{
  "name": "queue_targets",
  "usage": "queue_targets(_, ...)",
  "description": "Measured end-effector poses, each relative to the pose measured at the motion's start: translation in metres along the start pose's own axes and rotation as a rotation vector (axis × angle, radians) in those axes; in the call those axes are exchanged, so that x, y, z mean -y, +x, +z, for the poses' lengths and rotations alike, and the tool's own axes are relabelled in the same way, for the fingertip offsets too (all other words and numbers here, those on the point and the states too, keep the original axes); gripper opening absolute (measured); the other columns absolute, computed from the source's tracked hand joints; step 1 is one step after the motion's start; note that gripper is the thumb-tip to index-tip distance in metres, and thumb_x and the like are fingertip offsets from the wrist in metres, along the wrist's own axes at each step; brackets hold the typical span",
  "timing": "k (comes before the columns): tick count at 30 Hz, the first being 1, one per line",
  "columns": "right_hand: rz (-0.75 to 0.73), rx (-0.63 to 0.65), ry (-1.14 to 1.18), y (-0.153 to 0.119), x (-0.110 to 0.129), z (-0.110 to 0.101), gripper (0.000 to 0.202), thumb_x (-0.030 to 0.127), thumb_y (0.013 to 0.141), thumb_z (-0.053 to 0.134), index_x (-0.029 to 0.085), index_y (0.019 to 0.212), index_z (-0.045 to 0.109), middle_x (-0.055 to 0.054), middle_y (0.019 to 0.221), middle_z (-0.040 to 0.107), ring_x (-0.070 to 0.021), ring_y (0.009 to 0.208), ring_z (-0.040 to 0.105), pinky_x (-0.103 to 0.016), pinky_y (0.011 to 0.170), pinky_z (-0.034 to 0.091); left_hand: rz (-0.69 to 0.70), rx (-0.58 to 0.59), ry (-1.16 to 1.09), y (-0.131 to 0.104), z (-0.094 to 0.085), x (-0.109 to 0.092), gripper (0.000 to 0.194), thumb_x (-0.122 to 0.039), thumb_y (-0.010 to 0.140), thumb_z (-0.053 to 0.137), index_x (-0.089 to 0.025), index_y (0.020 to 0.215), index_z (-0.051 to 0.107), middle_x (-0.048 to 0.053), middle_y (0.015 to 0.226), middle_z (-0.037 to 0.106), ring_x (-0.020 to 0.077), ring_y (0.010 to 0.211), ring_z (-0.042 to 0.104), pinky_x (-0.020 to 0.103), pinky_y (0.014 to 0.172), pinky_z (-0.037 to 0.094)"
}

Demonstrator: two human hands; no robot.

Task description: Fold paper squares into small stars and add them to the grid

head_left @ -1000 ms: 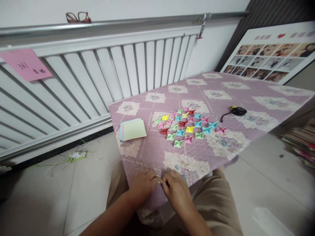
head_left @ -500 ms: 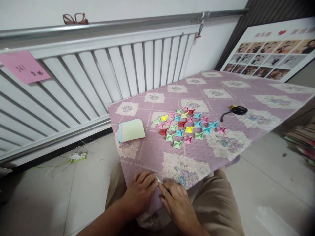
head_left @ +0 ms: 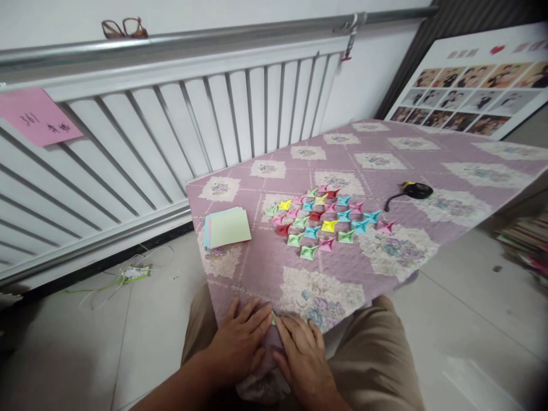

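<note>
A small folded piece of pale green paper (head_left: 274, 318) lies at the near corner of the table, mostly covered by fingers. My left hand (head_left: 242, 338) rests flat on the cloth, fingers spread, with its fingertips at the paper's left side. From the right, my right hand (head_left: 302, 345) presses its outstretched fingertips against the paper, thumb held apart. Beyond them stand rows of small folded paper shapes (head_left: 329, 226) in green, pink, red, yellow and blue. To the left is a stack of square paper sheets (head_left: 231, 227), pale green on top.
A patterned purple cloth (head_left: 261, 268) covers the table. A black object with a strap and yellow part (head_left: 417, 190) lies at the right. Behind are a white radiator (head_left: 240, 114) and a photo board (head_left: 466, 85). A power strip (head_left: 136, 274) is on the floor.
My right hand's fingers, bent before, have straightened and flattened beside the paper. My left hand's fingers have also spread out flatter. Less of the green paper's bright edge shows.
</note>
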State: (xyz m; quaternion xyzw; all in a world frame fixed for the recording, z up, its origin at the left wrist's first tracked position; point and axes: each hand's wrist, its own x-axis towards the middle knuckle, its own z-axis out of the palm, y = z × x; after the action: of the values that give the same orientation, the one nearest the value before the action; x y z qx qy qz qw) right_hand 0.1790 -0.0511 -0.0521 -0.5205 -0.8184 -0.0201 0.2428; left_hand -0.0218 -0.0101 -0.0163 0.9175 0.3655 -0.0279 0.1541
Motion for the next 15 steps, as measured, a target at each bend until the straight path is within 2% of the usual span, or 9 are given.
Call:
queue_targets(3, -0.048, -0.008, -0.008, 0.0, 0.008, 0.001, 0.042, 0.027, 0.086, 0.051, 0.018, 0.127, 0.05, -0.006, 0.122, 0.063, -0.0224, 0.114, 0.051, -0.042, 0.106, 0.016, -0.006, -0.001, -0.012, 0.0, 0.0, -0.001, 0.063, -0.036, 0.091, 0.042, -0.023, 0.147, 0.016, 0.004, 0.153, 0.022, 0.0282, 0.14, 0.017, 0.057, 0.111, 0.01)
queue_targets(7, -0.052, -0.036, 0.0, 0.001, 0.012, 0.002, 0.04, 0.03, 0.088, 0.049, 0.018, 0.127, 0.051, -0.005, 0.122, 0.063, -0.0207, 0.111, 0.053, -0.04, 0.109, 0.009, 0.012, -0.017, 0.013, -0.003, 0.002, 0.002, 0.065, -0.034, 0.09, 0.044, -0.023, 0.147, 0.016, 0.004, 0.153, 0.023, 0.0273, 0.14, 0.018, 0.054, 0.112, 0.013)
queue_targets(11, -0.047, -0.015, 0.012, 0.002, 0.011, 0.0, 0.041, 0.034, 0.088, 0.051, 0.02, 0.126, 0.051, -0.003, 0.123, 0.063, -0.0206, 0.11, 0.053, -0.038, 0.109, 0.005, 0.009, -0.073, 0.063, -0.01, 0.009, 0.005, 0.062, -0.03, 0.09, 0.043, -0.021, 0.147, 0.019, 0.002, 0.152, 0.026, 0.0244, 0.139, 0.02, 0.048, 0.113, 0.014)
queue_targets(15, -0.031, 0.022, 0.021, 0.004, 0.012, -0.002, 0.041, 0.037, 0.088, 0.052, 0.021, 0.125, 0.053, -0.003, 0.124, 0.062, -0.0218, 0.111, 0.052, -0.039, 0.11, 0.002, -0.051, -0.143, 0.146, -0.016, 0.016, 0.004, 0.056, -0.025, 0.091, 0.042, -0.023, 0.145, 0.026, 0.001, 0.15, 0.032, 0.0231, 0.137, 0.025, 0.045, 0.112, 0.019)
